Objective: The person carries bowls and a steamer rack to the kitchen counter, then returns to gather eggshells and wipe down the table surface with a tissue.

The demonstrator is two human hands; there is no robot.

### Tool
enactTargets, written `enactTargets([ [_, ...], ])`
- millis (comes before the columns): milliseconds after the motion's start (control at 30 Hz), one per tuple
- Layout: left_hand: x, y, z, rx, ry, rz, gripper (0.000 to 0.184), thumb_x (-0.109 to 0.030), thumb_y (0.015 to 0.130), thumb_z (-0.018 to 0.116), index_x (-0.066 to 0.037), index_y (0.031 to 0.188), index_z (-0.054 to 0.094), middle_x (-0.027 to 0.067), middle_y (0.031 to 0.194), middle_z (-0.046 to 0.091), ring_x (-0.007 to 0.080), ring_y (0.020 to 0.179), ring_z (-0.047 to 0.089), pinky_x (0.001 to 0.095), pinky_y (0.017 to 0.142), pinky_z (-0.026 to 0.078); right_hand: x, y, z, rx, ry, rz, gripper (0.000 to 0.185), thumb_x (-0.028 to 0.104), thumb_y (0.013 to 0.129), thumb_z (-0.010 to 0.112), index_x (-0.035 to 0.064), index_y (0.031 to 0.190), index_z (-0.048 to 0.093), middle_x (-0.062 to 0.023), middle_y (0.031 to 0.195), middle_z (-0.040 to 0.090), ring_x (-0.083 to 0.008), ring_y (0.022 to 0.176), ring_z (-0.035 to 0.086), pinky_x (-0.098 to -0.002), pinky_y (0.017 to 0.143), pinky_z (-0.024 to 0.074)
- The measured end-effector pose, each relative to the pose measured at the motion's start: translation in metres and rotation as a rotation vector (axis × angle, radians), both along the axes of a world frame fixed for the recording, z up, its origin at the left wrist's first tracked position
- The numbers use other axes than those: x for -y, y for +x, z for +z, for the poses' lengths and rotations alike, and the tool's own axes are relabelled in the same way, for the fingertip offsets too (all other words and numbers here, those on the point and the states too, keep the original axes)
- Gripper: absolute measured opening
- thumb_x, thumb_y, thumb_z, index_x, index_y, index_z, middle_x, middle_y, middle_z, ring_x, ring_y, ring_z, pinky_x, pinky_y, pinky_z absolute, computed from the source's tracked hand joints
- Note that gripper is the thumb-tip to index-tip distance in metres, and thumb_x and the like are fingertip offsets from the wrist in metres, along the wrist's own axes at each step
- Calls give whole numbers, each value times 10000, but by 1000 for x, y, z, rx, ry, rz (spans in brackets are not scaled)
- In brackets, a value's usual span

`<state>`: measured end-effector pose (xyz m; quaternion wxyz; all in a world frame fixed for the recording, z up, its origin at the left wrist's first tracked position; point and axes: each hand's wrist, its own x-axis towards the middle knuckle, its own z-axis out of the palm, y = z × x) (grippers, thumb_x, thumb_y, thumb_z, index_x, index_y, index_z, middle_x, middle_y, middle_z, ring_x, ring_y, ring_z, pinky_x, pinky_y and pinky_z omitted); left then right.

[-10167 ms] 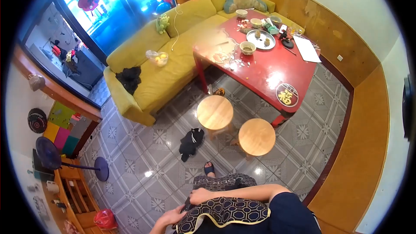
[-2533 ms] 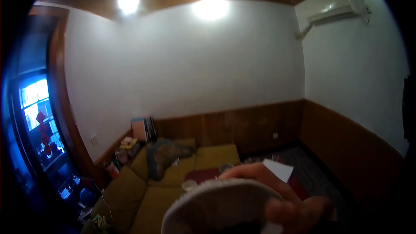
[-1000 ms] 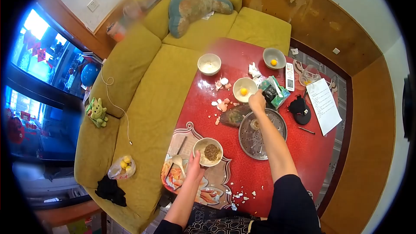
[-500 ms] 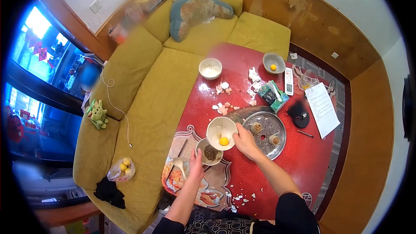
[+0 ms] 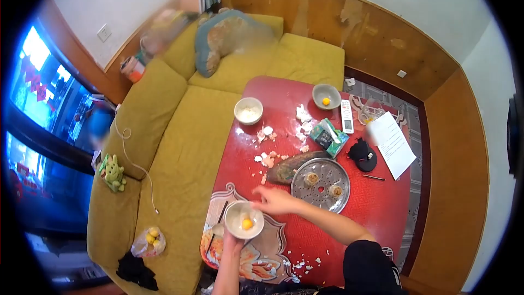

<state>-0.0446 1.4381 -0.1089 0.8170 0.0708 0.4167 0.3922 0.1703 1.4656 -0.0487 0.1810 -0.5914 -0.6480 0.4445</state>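
Observation:
My left hand (image 5: 233,243) grips a white bowl (image 5: 229,233) from its near side, low over the table's left part. A raw egg yolk (image 5: 247,224) lies in it. The bowl with brown contents is out of sight, and whether it sits underneath cannot be made out. Beside the bowl's right rim, my right hand (image 5: 275,201) is empty, with its fingers stretched out to the left. Partly hidden by the bowl, a pale spoon (image 5: 218,230) lies next to dark chopsticks (image 5: 223,212). To the right, a round perforated metal tray (image 5: 333,173) carries two small cups (image 5: 311,178).
On the red table (image 5: 311,235) are a white bowl (image 5: 248,111), a grey bowl (image 5: 327,97) with a yolk, eggshell pieces (image 5: 267,158), a tissue pack (image 5: 330,137), a remote (image 5: 347,116), a black cap (image 5: 363,154) and a paper sheet (image 5: 396,145). A green sofa (image 5: 185,147) stands left.
The bowl with the yolk has moved left and down, from my right hand to my left. My right hand has let go and opened. The brown contents are no longer visible.

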Motion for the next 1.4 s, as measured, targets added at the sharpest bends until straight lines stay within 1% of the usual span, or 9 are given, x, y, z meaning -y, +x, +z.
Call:
enactTargets([
  [167, 2, -14, 3, -64, 3, 14, 386, -327, 926, 392, -60, 1192, 478, 109, 1171, 540, 256, 1056, 551, 413, 883, 482, -153, 28, -67, 65, 272, -796, 538, 352, 845, 496, -25, 1211, 382, -273, 956, 599, -429, 917, 575, -460, 793, 450],
  [233, 4, -17, 10, -33, 21, 16, 382, -324, 928, 394, -60, 1189, 480, 109, 1171, 539, 255, 1053, 552, 405, 877, 486, -191, 36, -36, 133, 106, -915, 546, 292, 857, 475, -53, 1227, 269, -312, 1013, 568, -440, 944, 563, -498, 802, 446],
  [467, 10, -30, -11, -101, -27, 67, 391, -311, 932, 402, -64, 1231, 452, 102, 1208, 524, 254, 1088, 531, 409, 905, 466, -261, 53, -104, 135, -28, -1128, 329, 178, 849, 446, -17, 1114, 442, -262, 1029, 591, -396, 1007, 563, -459, 859, 443],
  [633, -9, -8, -6, -144, 5, 112, 417, -341, 950, 358, -62, 1252, 428, 93, 1228, 511, 222, 1102, 522, 374, 919, 458, -192, 60, -70, 206, 199, -734, 317, 158, 803, 434, 23, 1087, 470, -267, 882, 609, -393, 863, 603, -477, 758, 464],
  [767, -12, 6, -18, -52, -43, 65, 430, -338, 926, 420, -80, 1271, 416, 82, 1251, 496, 220, 1120, 510, 386, 933, 449, -94, 53, -38, -146, 335, -395, 361, 146, 792, 459, 64, 1142, 492, -231, 868, 615, -383, 823, 599, -473, 709, 468],
  [900, -16, 37, -7, 89, 25, -70, 487, -406, 935, 376, -99, 1313, 377, 84, 1302, 452, 246, 1164, 475, 410, 964, 422, -10, 31, 45, -26, 97, -182, 372, 146, 805, 462, 67, 1167, 482, -228, 849, 613, -383, 738, 606, -465, 674, 479],
  [1033, -2, 50, -19, 233, 34, -53, 449, -321, 925, 403, -58, 1288, 403, 110, 1258, 492, 245, 1122, 511, 385, 930, 450, 24, 24, 40, 110, 106, -84, 424, 164, 806, 468, 97, 1220, 406, -225, 721, 603, -395, 659, 599, -493, 620, 479],
  [1300, 10, 60, -22, -7, -1, -52, 365, -326, 911, 433, -89, 1179, 503, 87, 1133, 572, 242, 1018, 571, 386, 866, 492, 18, 74, 54, 117, 124, -162, 383, 308, 866, 472, 73, 1167, 445, -208, 765, 624, -367, 727, 622, -448, 649, 488],
  [1400, 16, 46, -29, -46, -56, -29, 362, -315, 907, 440, -75, 1170, 507, 106, 1116, 580, 261, 1001, 580, 409, 850, 502, -52, 157, 11, 59, 346, -942, 345, 235, 842, 563, 17, 1096, 479, -141, 751, 580, -259, 705, 579, -374, 657, 456],
])
